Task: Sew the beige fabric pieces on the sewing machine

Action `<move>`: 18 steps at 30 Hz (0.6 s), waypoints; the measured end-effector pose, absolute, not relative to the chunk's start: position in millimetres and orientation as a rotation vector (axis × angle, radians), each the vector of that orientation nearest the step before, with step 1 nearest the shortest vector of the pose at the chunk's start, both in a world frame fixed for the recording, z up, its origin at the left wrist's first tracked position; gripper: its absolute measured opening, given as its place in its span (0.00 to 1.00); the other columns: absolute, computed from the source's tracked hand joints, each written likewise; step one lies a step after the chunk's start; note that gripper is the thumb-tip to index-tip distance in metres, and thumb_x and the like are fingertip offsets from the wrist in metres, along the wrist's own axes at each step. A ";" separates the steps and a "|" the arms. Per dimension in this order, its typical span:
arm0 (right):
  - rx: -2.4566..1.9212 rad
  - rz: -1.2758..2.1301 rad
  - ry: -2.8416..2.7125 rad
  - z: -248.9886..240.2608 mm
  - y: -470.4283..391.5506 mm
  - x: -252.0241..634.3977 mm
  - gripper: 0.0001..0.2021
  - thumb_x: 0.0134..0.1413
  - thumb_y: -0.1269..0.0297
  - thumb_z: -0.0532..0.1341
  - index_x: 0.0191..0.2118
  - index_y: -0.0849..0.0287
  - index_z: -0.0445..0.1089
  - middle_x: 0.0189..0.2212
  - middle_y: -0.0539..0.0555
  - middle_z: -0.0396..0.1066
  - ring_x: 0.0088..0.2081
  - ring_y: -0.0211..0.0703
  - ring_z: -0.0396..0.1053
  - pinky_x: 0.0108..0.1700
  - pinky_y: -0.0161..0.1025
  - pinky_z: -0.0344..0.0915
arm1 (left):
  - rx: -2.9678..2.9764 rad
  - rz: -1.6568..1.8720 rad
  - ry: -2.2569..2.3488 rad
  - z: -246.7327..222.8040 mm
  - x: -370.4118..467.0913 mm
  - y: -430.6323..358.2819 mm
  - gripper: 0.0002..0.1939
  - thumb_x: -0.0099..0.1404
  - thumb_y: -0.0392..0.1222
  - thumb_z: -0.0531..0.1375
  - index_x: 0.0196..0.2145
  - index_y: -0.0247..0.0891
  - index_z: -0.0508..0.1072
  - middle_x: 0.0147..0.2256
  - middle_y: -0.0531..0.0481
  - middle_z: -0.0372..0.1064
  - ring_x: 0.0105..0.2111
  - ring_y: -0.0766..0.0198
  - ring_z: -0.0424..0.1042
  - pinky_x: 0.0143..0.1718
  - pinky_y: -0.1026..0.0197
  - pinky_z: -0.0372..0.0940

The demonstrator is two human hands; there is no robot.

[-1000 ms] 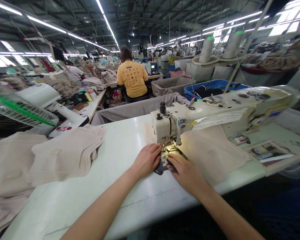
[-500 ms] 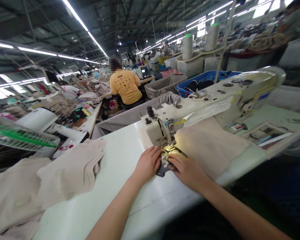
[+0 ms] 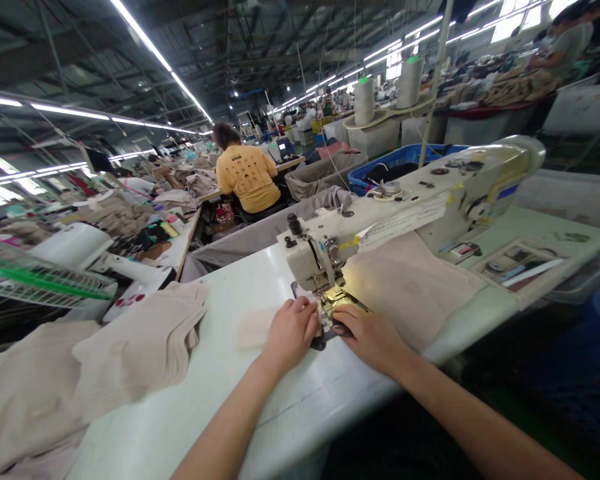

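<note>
My left hand [image 3: 291, 331] lies flat on a small pale fabric piece [image 3: 253, 328] on the white table, fingers reaching toward the needle of the cream sewing machine [image 3: 400, 207]. My right hand [image 3: 367, 335] presses a small dark patterned piece [image 3: 321, 341] down just in front of the lit presser foot [image 3: 336, 298]. Both hands sit side by side, a finger's width apart, at the needle plate. A beige fabric panel [image 3: 415, 283] lies under the machine arm to the right.
A stack of beige fabric pieces [image 3: 130, 350] covers the table's left side. A green wire rack [image 3: 35, 280] and a white machine [image 3: 105, 263] stand at far left. A person in a yellow shirt [image 3: 247, 177] sits ahead; blue bin [image 3: 405, 163] and thread cones [image 3: 365, 100] stand behind.
The dark piece has fed further under the presser foot, and a pale fabric piece now shows under my left hand. The view has tilted and shifted left.
</note>
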State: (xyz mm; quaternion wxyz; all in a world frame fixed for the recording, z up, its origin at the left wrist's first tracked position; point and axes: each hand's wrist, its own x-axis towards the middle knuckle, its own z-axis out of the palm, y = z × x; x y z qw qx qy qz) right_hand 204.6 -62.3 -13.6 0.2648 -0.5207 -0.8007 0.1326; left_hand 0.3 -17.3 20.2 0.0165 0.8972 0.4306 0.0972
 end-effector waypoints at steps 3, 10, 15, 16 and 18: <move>-1.348 0.390 -2.138 -11.3 -66.8 208.4 0.12 0.64 0.68 0.57 0.50 0.56 0.72 0.51 0.56 0.75 0.46 0.47 0.76 0.47 0.40 0.72 | 2.734 0.306 1.245 19.3 4.9 -28.6 0.16 0.72 0.35 0.50 0.50 0.38 0.73 0.43 0.43 0.70 0.42 0.56 0.70 0.46 0.54 0.69; -1.344 0.429 -2.277 -7.1 -71.8 211.2 0.10 0.65 0.66 0.57 0.46 0.54 0.75 0.54 0.54 0.74 0.45 0.46 0.77 0.46 0.39 0.71 | 2.822 0.283 1.345 8.8 16.0 -35.3 0.18 0.69 0.35 0.55 0.56 0.37 0.69 0.57 0.39 0.66 0.53 0.50 0.66 0.52 0.47 0.68; -1.396 0.388 -2.313 -6.3 -72.1 209.7 0.10 0.65 0.67 0.57 0.46 0.55 0.75 0.55 0.55 0.73 0.46 0.47 0.77 0.46 0.39 0.71 | 2.852 0.243 1.361 9.7 15.4 -35.1 0.19 0.69 0.36 0.56 0.57 0.37 0.68 0.55 0.40 0.68 0.53 0.50 0.66 0.50 0.47 0.68; -1.398 0.380 -2.319 -6.3 -72.3 209.4 0.10 0.65 0.67 0.57 0.46 0.55 0.75 0.55 0.56 0.73 0.46 0.47 0.77 0.46 0.39 0.71 | 2.859 0.234 1.367 9.9 15.2 -35.3 0.19 0.69 0.36 0.56 0.57 0.37 0.68 0.55 0.41 0.68 0.53 0.50 0.66 0.50 0.47 0.68; -1.405 0.369 -2.324 -5.9 -72.8 208.9 0.10 0.65 0.66 0.57 0.47 0.55 0.75 0.56 0.56 0.73 0.46 0.47 0.77 0.46 0.39 0.72 | 2.868 0.224 1.373 9.8 14.9 -35.6 0.19 0.69 0.36 0.56 0.57 0.38 0.68 0.55 0.41 0.68 0.53 0.50 0.66 0.49 0.48 0.68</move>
